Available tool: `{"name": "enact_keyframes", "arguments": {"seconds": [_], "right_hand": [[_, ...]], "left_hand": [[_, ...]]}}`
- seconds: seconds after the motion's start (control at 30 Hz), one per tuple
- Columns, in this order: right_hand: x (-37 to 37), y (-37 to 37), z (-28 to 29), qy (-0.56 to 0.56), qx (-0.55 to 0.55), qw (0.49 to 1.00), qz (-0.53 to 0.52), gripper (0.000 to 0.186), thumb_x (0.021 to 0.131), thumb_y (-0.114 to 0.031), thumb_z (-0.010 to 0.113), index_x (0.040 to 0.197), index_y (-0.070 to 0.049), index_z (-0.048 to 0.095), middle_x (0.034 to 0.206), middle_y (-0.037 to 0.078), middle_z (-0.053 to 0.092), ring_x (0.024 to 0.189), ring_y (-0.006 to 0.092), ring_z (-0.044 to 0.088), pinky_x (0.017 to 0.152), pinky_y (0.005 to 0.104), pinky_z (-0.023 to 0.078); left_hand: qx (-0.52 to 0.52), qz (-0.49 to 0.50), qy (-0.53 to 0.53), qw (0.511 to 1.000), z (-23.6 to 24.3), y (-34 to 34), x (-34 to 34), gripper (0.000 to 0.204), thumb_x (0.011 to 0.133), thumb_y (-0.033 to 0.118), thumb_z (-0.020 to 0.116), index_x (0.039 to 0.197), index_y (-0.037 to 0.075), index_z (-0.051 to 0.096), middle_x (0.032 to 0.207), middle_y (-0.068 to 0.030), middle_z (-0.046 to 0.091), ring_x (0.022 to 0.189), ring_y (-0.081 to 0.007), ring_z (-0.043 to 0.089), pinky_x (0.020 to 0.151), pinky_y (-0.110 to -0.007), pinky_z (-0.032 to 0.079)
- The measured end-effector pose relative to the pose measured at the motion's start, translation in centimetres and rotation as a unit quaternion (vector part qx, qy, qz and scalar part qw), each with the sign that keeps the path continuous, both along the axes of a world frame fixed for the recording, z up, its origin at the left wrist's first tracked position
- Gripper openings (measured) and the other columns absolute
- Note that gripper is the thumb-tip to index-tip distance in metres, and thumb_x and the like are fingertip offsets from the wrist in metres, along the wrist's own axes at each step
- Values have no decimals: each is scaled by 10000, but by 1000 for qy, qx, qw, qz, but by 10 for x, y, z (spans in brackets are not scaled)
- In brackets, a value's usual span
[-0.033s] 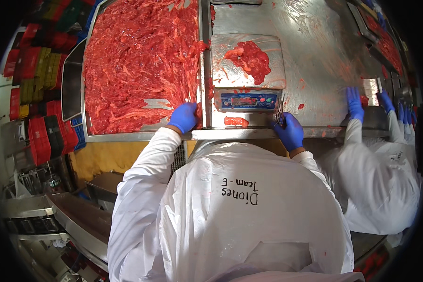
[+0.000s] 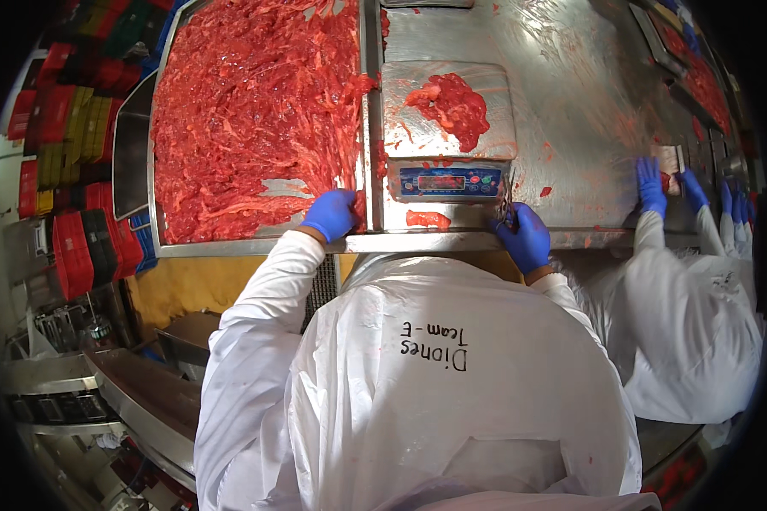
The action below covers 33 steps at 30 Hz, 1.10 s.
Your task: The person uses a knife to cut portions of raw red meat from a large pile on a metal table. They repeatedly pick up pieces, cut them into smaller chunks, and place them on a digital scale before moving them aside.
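Note:
Meat trimmings (image 2: pixel 256 111) fill a wide steel tray (image 2: pixel 230 249) on the left. At that tray's near right corner, my left hand (image 2: pixel 331 216), in a blue glove, is closed beside the meat; what its fingers hold, if anything, is hidden. My right hand (image 2: pixel 527 237), also blue-gloved, is closed around a slim metal tool (image 2: pixel 509 194) at the table's near edge. Just left of this tool stands a scale with a blue display panel (image 2: pixel 448 181). A lump of red meat (image 2: pixel 456 109) lies on the scale's steel platform (image 2: pixel 400 140), and a small meat strip (image 2: pixel 428 219) lies in front.
To the right, a co-worker's blue-gloved hands (image 2: pixel 651 186) handle a pale flat thing (image 2: pixel 671 159) on the steel table (image 2: pixel 571 119). Further right are more gloved hands and meat (image 2: pixel 703 81). Red crates (image 2: pixel 72 253) and other coloured crates stand at far left.
The co-worker's hands and the pale flat thing have shifted slightly, the nearer hand to the right. My own hands stay practically where they were.

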State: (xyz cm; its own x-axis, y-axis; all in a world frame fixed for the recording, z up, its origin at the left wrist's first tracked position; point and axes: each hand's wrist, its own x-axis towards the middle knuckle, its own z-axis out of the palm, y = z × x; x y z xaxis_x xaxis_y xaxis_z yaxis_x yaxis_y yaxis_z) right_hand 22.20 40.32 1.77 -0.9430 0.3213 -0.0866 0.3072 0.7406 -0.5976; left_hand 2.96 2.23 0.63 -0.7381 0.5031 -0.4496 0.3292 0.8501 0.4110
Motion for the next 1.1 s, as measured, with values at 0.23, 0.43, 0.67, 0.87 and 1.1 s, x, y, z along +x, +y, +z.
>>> {"name": "enact_keyframes", "arguments": {"seconds": [0.23,0.43,0.67,0.87,1.1], "right_hand": [[0,8,-2,18,-3,999,28,387,808,-336,834,1039,-79,658,845,97,664,764,306,647,691,426,519],[-1,8,2,5,-27,999,17,382,801,-335,842,1026,-87,660,817,76,648,745,281,635,682,412,511],[-8,5,9,-28,-57,998,-16,381,804,-358,831,1026,-94,670,808,101,642,740,306,633,684,424,505],[-12,-4,11,-51,-30,997,-46,387,833,-405,789,1048,-102,678,907,138,706,817,348,687,737,443,532],[-12,-9,4,-36,-10,997,-71,441,836,-426,799,1083,-77,690,845,105,693,732,251,662,699,386,531]], "left_hand": [[169,1,-49,984,127,66,-58,311,818,38,701,1127,17,726,894,-91,731,803,-124,673,728,-325,555],[313,40,-36,948,135,140,-74,385,815,36,706,1198,73,723,1036,-113,659,943,-169,674,840,-344,558],[178,114,79,974,-4,22,-102,296,979,193,593,1220,39,669,1156,-208,662,1059,-377,667,917,-466,533],[128,-70,60,987,-9,-24,20,276,960,287,628,996,15,654,946,-237,624,933,-431,626,846,-506,504],[-2,159,166,973,15,-189,-44,347,770,205,795,1085,76,726,1037,-173,714,983,-335,683,889,-423,569]]}}
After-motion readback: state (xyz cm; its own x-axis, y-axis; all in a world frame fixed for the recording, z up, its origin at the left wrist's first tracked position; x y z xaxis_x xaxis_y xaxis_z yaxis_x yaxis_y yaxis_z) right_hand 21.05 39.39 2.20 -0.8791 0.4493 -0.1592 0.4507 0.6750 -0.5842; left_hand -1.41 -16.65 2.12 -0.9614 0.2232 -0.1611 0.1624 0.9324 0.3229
